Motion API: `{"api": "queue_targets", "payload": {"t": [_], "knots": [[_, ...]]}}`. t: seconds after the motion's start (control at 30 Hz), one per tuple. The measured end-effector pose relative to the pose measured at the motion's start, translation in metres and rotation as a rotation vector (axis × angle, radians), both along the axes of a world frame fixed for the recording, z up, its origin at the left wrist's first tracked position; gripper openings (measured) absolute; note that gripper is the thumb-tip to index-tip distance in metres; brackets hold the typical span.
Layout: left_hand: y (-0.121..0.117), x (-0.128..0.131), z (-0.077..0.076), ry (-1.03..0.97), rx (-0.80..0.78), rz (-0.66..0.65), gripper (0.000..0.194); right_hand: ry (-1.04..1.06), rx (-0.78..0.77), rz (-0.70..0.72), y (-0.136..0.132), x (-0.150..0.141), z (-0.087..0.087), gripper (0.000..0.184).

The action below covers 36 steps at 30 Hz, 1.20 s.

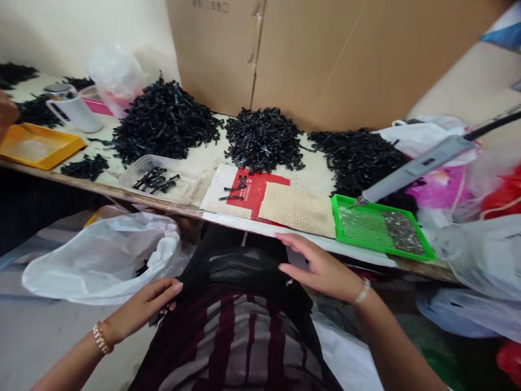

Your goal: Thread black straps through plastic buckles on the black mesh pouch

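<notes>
My left hand (152, 301) is low at my left thigh, beside a white plastic bag (97, 260). Its fingers are curled, and a small dark thing shows under them that I cannot make out. My right hand (319, 266) hovers over my lap just below the table edge, fingers and thumb apart, holding nothing. Before me on the table, a few small black parts (235, 188) lie on a red and white card (260, 187). A beige textured pad (299, 209) overlaps that card. Right of it sits a green tray (336, 217) with small metal pieces (402, 232).
Piles of black parts (166, 122) line the table's back. A clear plastic tub (189, 184) holds several. A grey electric screwdriver (415, 168) hangs over the green tray. At left stand a white jug (79, 114) and yellow tray (67, 152); another person's hand (6, 114) shows there.
</notes>
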<state>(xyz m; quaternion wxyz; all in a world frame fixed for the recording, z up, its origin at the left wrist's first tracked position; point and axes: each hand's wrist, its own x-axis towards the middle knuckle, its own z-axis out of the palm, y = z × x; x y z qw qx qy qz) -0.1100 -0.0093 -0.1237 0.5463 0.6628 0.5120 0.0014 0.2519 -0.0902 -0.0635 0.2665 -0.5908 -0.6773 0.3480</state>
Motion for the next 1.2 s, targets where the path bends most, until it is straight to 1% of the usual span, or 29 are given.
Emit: {"api": "queue_targets", "payload": {"t": [0.03, 0.07, 0.1, 0.13, 0.2, 0.27, 0.3, 0.37, 0.4, 0.47, 0.5, 0.57, 0.63, 0.7, 0.73, 0.8, 0.87, 0.93, 1.07, 1.13, 1.2], "knots": [[0.003, 0.005, 0.003, -0.007, -0.058, -0.018, 0.053, 0.019, -0.135, -0.084, -0.027, 0.022, -0.007, 0.055], [0.007, 0.01, 0.005, -0.014, -0.124, -0.034, 0.054, 0.064, -0.256, -0.162, -0.054, 0.038, -0.018, 0.056], [0.011, 0.014, 0.007, -0.01, -0.186, -0.037, 0.055, 0.134, -0.351, -0.22, -0.079, 0.047, -0.032, 0.061], [0.015, 0.019, 0.008, 0.003, -0.222, -0.015, 0.056, 0.202, -0.423, -0.269, -0.101, 0.051, -0.047, 0.065], [0.022, 0.026, 0.011, 0.02, -0.268, 0.06, 0.057, 0.334, -0.549, -0.316, -0.134, 0.043, -0.08, 0.076], [0.028, 0.031, 0.014, 0.026, -0.295, 0.15, 0.057, 0.431, -0.609, -0.359, -0.149, 0.024, -0.11, 0.081], [0.031, 0.033, 0.017, 0.03, -0.305, 0.179, 0.056, 0.459, -0.59, -0.39, -0.151, 0.015, -0.122, 0.08], [0.035, 0.038, 0.025, 0.048, -0.312, 0.181, 0.055, 0.476, -0.49, -0.469, -0.149, 0.001, -0.137, 0.071], [0.037, 0.041, 0.029, 0.054, -0.314, 0.165, 0.053, 0.473, -0.438, -0.497, -0.146, -0.002, -0.139, 0.065], [0.043, 0.046, 0.04, 0.04, -0.328, 0.151, 0.051, 0.456, -0.35, -0.532, -0.138, 0.001, -0.132, 0.055], [0.046, 0.049, 0.046, 0.021, -0.334, 0.168, 0.051, 0.459, -0.317, -0.544, -0.135, 0.007, -0.124, 0.051], [0.054, 0.053, 0.06, -0.027, -0.333, 0.222, 0.05, 0.523, -0.285, -0.582, -0.127, 0.02, -0.102, 0.048], [0.062, 0.057, 0.074, -0.064, -0.291, 0.256, 0.051, 0.674, -0.332, -0.603, -0.12, 0.033, -0.078, 0.049], [0.069, 0.059, 0.086, -0.087, -0.223, 0.261, 0.058, 0.774, -0.39, -0.584, -0.113, 0.043, -0.058, 0.049], [0.072, 0.06, 0.09, -0.092, -0.188, 0.259, 0.058, 0.78, -0.399, -0.565, -0.11, 0.046, -0.05, 0.05], [0.077, 0.062, 0.094, -0.093, -0.133, 0.229, 0.051, 0.72, -0.386, -0.519, -0.106, 0.051, -0.039, 0.05], [0.079, 0.063, 0.094, -0.09, -0.108, 0.172, 0.043, 0.637, -0.362, -0.474, -0.106, 0.055, -0.034, 0.052], [0.079, 0.062, 0.089, -0.087, -0.101, 0.146, 0.041, 0.569, -0.355, -0.422, -0.108, 0.059, -0.035, 0.054], [0.076, 0.057, 0.076, -0.073, -0.092, 0.159, 0.049, 0.451, -0.331, -0.266, -0.12, 0.063, -0.046, 0.054], [0.073, 0.054, 0.074, -0.043, -0.068, 0.147, 0.051, 0.435, -0.378, -0.176, -0.127, 0.063, -0.05, 0.058], [0.068, 0.051, 0.077, 0.029, 0.011, 0.12, 0.053, 0.41, -0.48, -0.094, -0.133, 0.063, -0.052, 0.061]]}}
